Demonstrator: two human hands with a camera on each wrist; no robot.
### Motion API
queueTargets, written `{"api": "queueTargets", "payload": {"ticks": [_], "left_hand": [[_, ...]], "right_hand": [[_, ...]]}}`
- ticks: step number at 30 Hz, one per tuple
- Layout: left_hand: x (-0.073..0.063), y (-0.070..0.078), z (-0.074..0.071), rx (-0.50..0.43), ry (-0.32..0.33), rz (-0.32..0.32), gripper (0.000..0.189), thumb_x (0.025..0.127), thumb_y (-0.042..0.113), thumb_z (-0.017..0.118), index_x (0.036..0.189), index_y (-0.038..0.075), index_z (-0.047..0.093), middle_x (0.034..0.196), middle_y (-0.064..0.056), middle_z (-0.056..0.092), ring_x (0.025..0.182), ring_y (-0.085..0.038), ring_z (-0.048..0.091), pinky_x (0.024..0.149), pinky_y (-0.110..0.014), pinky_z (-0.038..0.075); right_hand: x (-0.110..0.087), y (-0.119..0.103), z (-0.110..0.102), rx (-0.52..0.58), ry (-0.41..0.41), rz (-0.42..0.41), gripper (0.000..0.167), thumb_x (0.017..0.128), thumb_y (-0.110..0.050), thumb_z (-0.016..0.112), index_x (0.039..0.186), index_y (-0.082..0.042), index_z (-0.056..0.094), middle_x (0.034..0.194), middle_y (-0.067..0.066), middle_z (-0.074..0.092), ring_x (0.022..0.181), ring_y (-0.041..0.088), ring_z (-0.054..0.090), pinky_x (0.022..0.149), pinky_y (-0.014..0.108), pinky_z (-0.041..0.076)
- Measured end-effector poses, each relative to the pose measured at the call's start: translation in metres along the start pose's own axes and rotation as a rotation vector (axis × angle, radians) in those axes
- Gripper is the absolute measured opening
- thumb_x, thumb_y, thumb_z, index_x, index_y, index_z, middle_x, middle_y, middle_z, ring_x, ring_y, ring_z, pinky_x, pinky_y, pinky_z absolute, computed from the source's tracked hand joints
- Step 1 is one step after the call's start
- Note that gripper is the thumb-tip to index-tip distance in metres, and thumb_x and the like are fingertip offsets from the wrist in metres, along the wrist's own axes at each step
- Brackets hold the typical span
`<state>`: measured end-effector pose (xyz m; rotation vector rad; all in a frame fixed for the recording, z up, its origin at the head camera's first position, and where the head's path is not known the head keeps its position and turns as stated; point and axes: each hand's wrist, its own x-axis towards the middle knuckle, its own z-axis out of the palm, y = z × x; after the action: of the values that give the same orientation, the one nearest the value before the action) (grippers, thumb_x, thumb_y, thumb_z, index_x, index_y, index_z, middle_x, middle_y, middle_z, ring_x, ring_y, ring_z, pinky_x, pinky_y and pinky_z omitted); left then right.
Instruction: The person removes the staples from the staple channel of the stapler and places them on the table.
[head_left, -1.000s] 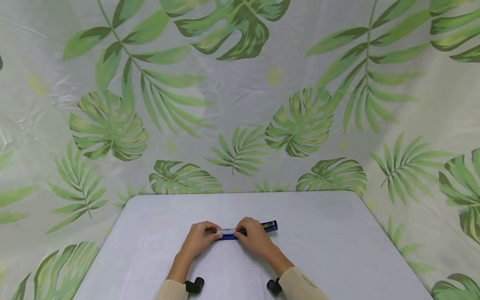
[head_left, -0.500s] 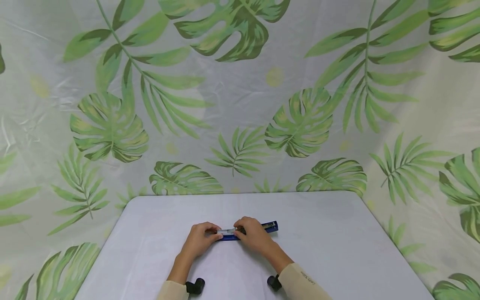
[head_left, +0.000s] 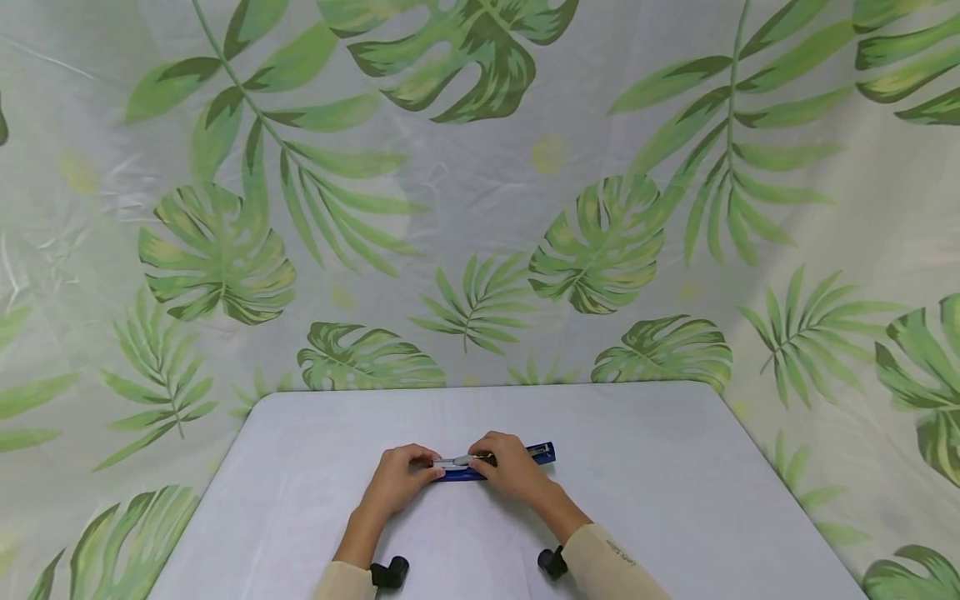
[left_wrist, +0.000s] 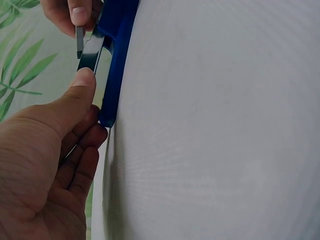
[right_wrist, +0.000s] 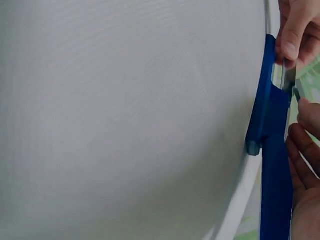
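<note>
So the left hand [head_left: 400, 479] has its thumb and fingers clamped on the left end of a blue stapler [head_left: 461, 477]; in the left wrist view the thumb sits right on the metal magazine [left_wrist: 91, 50]. The right hand [head_left: 508, 471] is over the middle, thumb and fingertips together, pinching a small grey strip [left_wrist: 79, 42] that looks like staples. That strip is just beside the magazine, but I can't tell if they're touching. Stapler-wise, it's flipped wide open, lying between the two hands and running on past the right one. Its long axis goes pretty much side to side: the base end points left into the left hand, while the swung-back cover [head_left: 542, 452] pokes out beyond the right hand, angled right and a bit away from the person. Hinge is hidden behind the right hand in the head view. Further out you've got beige sleeves [head_left: 615, 562], a black wrist camera [head_left: 390, 572] on each arm, the white desk [head_left: 637, 467] under it all, and a leafy green-print sheet [head_left: 480, 217] behind.
</note>
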<state>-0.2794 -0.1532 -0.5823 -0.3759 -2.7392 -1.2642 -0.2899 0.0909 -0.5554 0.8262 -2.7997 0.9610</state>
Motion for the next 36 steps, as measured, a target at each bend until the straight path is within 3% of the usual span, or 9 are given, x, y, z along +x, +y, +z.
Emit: {"api": "queueTargets", "payload": {"ticks": [6,16,23,36], "left_hand": [[0.000,0.000,0.002,-0.001,0.006,-0.006,0.016,0.087,0.030,0.084,0.100,0.022,0.079,0.094,0.010,0.076,0.092,-0.008,0.070,0.087,-0.038,0.056],[-0.001,0.000,0.001,0.014,0.006,0.005,0.015,0.086,0.030,0.085,0.099,0.023,0.079,0.093,0.011,0.076,0.091,-0.008,0.068,0.086,-0.038,0.056],[-0.001,0.000,0.002,0.005,0.011,-0.006,0.015,0.087,0.029,0.084,0.099,0.022,0.079,0.094,0.010,0.076,0.092,-0.009,0.068,0.087,-0.038,0.056],[-0.001,0.001,0.001,-0.002,0.006,-0.011,0.017,0.087,0.028,0.084,0.100,0.019,0.079,0.095,0.007,0.076,0.095,-0.012,0.069,0.089,-0.042,0.055]], "right_hand": [[-0.006,0.003,-0.006,0.039,0.057,-0.042,0.016,0.097,-0.017,0.073,0.111,-0.009,0.077,0.108,0.002,0.075,0.103,0.018,0.071,0.091,0.037,0.058],[-0.020,0.015,-0.029,0.045,0.120,-0.013,0.016,0.097,-0.020,0.073,0.112,-0.014,0.077,0.109,-0.004,0.074,0.104,0.014,0.070,0.090,0.036,0.058],[-0.030,0.028,-0.046,0.068,0.174,-0.012,0.016,0.095,-0.018,0.075,0.110,-0.013,0.078,0.109,-0.004,0.074,0.104,0.017,0.071,0.091,0.042,0.058],[-0.049,0.049,-0.076,0.024,0.256,-0.047,0.018,0.095,-0.020,0.075,0.111,-0.012,0.078,0.108,-0.004,0.075,0.102,0.019,0.071,0.088,0.047,0.058]]}}
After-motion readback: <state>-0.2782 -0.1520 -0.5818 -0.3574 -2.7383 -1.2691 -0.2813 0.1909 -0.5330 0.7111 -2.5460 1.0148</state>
